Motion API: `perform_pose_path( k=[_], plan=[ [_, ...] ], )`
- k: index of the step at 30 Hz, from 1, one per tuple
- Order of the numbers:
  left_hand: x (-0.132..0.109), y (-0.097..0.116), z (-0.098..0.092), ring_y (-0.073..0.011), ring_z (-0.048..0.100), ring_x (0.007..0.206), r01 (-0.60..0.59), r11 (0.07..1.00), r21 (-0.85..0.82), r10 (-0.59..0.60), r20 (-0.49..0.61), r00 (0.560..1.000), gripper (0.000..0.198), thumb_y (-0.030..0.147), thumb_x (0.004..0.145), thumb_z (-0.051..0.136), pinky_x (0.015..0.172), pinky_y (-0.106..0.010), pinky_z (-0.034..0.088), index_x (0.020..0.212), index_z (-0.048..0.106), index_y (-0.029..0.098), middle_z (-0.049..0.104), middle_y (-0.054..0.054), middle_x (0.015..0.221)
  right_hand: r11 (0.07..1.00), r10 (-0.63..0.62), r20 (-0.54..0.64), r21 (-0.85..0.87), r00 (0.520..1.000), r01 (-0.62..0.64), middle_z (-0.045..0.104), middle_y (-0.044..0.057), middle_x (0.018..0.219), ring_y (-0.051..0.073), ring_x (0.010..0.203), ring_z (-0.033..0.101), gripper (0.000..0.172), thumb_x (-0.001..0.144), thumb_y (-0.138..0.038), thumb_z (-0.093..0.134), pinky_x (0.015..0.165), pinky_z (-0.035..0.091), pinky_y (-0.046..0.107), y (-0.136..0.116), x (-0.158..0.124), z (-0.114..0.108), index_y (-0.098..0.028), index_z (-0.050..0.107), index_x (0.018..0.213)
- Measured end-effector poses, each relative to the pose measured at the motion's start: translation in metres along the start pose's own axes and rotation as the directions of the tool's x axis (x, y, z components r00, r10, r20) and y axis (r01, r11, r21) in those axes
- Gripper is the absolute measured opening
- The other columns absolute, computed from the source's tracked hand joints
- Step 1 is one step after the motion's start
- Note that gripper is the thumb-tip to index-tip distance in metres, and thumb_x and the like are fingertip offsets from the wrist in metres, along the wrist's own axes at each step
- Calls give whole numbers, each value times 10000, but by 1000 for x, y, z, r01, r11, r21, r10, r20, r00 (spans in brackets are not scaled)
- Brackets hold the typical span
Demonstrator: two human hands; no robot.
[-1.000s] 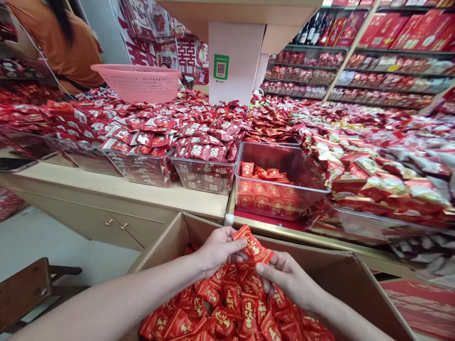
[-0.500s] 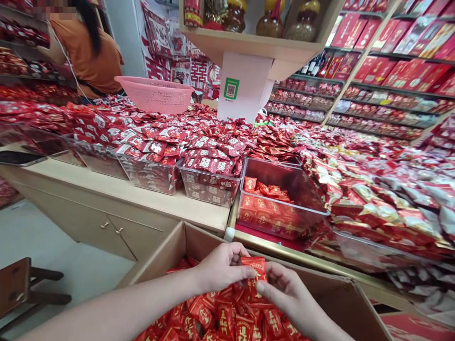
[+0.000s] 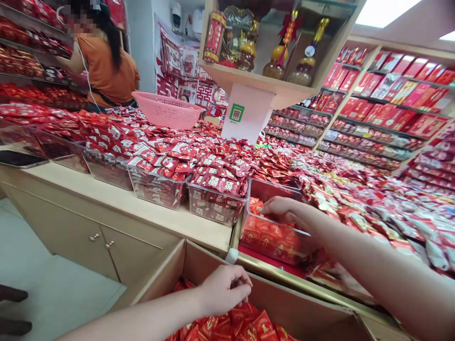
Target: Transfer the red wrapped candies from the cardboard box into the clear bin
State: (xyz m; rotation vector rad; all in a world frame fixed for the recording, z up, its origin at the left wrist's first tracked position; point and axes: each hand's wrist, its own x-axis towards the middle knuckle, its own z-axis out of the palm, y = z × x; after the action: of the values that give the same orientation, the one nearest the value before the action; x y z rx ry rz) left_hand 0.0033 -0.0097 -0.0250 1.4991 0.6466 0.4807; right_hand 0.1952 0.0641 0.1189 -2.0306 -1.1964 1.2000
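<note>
My right hand (image 3: 282,210) reaches into a clear plastic bin (image 3: 273,237) partly filled with red candy packets. Its fingers are closed on a small red packet (image 3: 256,207) at the bin's left inner side, though they partly hide it. Over the cardboard box (image 3: 206,265) hangs my left hand (image 3: 227,288), its fingers curled in toward the thumb and nothing visible in them. Below it, loose red packets (image 3: 245,324) with gold print fill the part of the box that shows.
Several bins of dark red packets (image 3: 216,182) line the counter to the left. A pink basket (image 3: 167,111) sits on the pile behind. A display cabinet (image 3: 256,78) overhangs the middle. White and red packets (image 3: 391,213) heap up at right. A person (image 3: 110,71) stands at far left.
My right hand has moved up and forward from the box into the clear bin. The red packet both hands held is gone from my left hand, which stays over the box. The view has tilted up.
</note>
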Motion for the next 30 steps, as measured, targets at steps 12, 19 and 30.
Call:
perform_pose_path(
  k=[12, 19, 30],
  plan=[
    [0, -8, -10, -109, 550, 617, -45, 910, 412, 17, 72, 997, 221, 273, 689, 453, 524, -182, 387, 824, 608, 190, 636, 4, 710, 986, 162, 121, -58, 979, -156, 507, -36, 408, 82, 398, 488, 240, 750, -110, 494, 502, 463, 199, 14, 52, 25, -146, 461, 515],
    [-4, 1, -8, -98, 536, 578, -62, 870, 488, 2, 122, 992, 227, 269, 677, 466, 518, -176, 381, 831, 618, 201, 635, 14, 686, 997, 44, 98, -71, 994, -37, 518, -42, 459, 85, 506, 541, 220, 733, -106, 499, 554, 468, 183, 18, 48, 20, -162, 466, 523],
    [-4, -8, -7, -97, 513, 538, -65, 815, 576, -25, 148, 989, 223, 292, 669, 469, 482, -172, 362, 823, 618, 229, 631, 20, 671, 888, -26, -87, -459, 996, -17, 404, -65, 347, 91, 359, 426, 120, 580, -32, 549, 351, 332, 199, 13, 47, 26, -146, 519, 565]
  ],
)
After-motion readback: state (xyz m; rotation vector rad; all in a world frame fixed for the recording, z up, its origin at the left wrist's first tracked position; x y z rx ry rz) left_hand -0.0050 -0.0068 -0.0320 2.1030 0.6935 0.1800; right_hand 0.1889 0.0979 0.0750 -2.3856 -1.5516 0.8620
